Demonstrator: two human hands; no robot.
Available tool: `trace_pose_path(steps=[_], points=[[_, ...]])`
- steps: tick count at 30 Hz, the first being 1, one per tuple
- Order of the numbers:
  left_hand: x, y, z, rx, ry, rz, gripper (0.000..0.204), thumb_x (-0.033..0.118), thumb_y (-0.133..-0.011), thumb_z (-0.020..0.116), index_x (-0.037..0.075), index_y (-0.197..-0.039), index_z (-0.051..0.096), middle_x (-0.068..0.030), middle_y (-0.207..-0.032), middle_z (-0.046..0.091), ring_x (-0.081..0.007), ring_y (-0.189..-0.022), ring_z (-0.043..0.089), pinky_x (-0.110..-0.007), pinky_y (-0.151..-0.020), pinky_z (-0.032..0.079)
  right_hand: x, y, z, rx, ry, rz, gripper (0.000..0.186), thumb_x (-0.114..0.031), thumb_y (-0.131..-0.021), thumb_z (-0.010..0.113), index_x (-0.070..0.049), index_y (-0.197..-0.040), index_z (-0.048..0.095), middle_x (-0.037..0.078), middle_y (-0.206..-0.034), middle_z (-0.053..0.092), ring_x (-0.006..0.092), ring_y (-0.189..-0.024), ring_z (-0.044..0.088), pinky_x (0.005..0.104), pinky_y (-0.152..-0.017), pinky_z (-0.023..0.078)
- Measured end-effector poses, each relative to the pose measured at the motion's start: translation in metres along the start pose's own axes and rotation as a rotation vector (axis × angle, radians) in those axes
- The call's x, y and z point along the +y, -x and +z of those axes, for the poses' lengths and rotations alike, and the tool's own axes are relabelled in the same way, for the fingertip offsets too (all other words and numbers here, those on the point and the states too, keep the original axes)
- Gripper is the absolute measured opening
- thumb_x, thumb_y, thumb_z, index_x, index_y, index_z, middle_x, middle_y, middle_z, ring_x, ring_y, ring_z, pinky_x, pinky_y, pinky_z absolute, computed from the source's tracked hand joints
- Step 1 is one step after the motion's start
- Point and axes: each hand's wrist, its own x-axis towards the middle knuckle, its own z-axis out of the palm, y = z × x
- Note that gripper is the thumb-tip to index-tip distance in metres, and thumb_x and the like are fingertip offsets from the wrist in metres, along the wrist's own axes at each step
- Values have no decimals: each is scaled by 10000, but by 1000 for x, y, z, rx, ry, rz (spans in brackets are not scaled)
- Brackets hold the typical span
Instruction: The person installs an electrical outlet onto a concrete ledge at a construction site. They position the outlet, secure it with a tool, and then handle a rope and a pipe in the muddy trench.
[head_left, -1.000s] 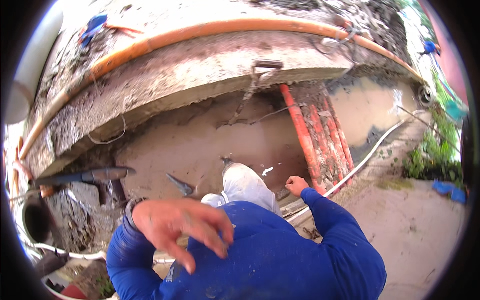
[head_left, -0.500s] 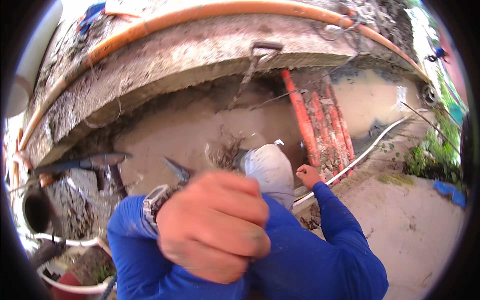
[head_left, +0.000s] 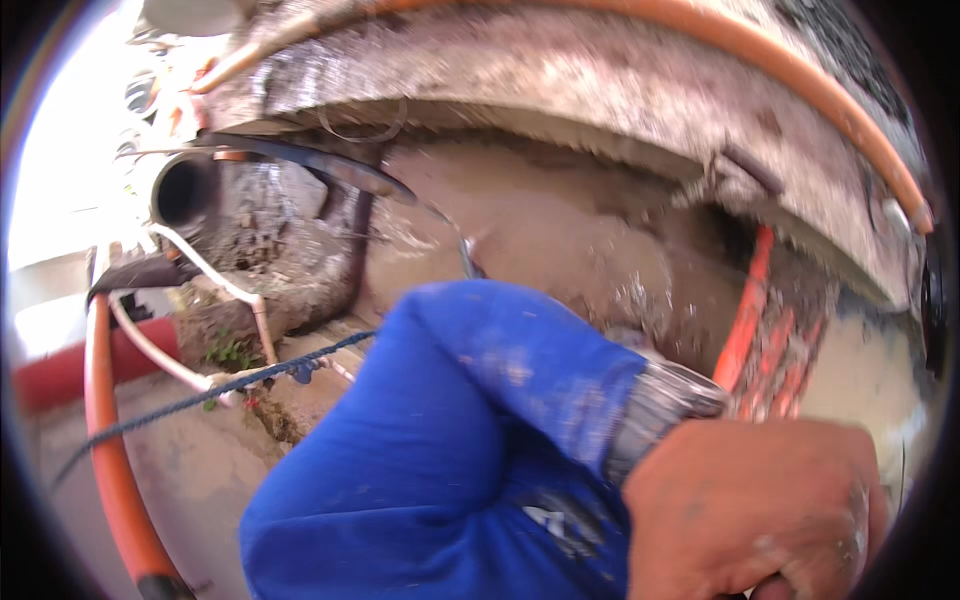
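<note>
One hand [head_left: 750,510] of mine fills the lower right of the frame, fingers curled; I cannot tell what it holds. Blue sleeve [head_left: 450,440] covers the centre.

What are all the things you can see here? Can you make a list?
Concrete ledge: one, grey, curving across the top.
Orange pipe: one, orange, down the left side; similar orange pipe runs along the ledge.
Dark pipe opening: one, black, upper left.
White tube: one, white, bent, left of centre.
Blue rope: one, dark blue, slanting across the left.
Wet mud: brown, centre, under the ledge.
Wristwatch: one, grey, on the wrist.
Sleeve: blue, centre foreground.
Hand: one, lower right, close to the camera.
</note>
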Motion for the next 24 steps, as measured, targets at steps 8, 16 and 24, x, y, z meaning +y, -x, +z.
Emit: trace_pose_path(steps=[8,16,24], points=[[-177,-31,-25,-260,251,-462,209,219,-895,723,36,-888,622,-108,-950,643,-282,-895,609,-406,-802,476,48,-54,-95,233,-266,24,178,-145,-900,643,0,-1001,661,44,-750,638,135,-616,602,289,-548,477],[-303,-17,-60,-239,-549,-1415,164,141,-887,668,25,-1002,659,-75,-927,674,-169,-878,638,-319,-813,508,126,43,-124,421,-641,363,150,-114,-897,639,8,-985,649,75,-828,661,155,-645,619,295,-564,525],[-342,10,-132,-481,-947,-1445,224,246,-883,689,48,-989,697,-118,-953,722,-219,-910,680,-361,-827,519,168,97,-134,441,-601,364,119,-77,-917,615,0,-1005,637,61,-864,647,142,-752,629,289,-616,541]])
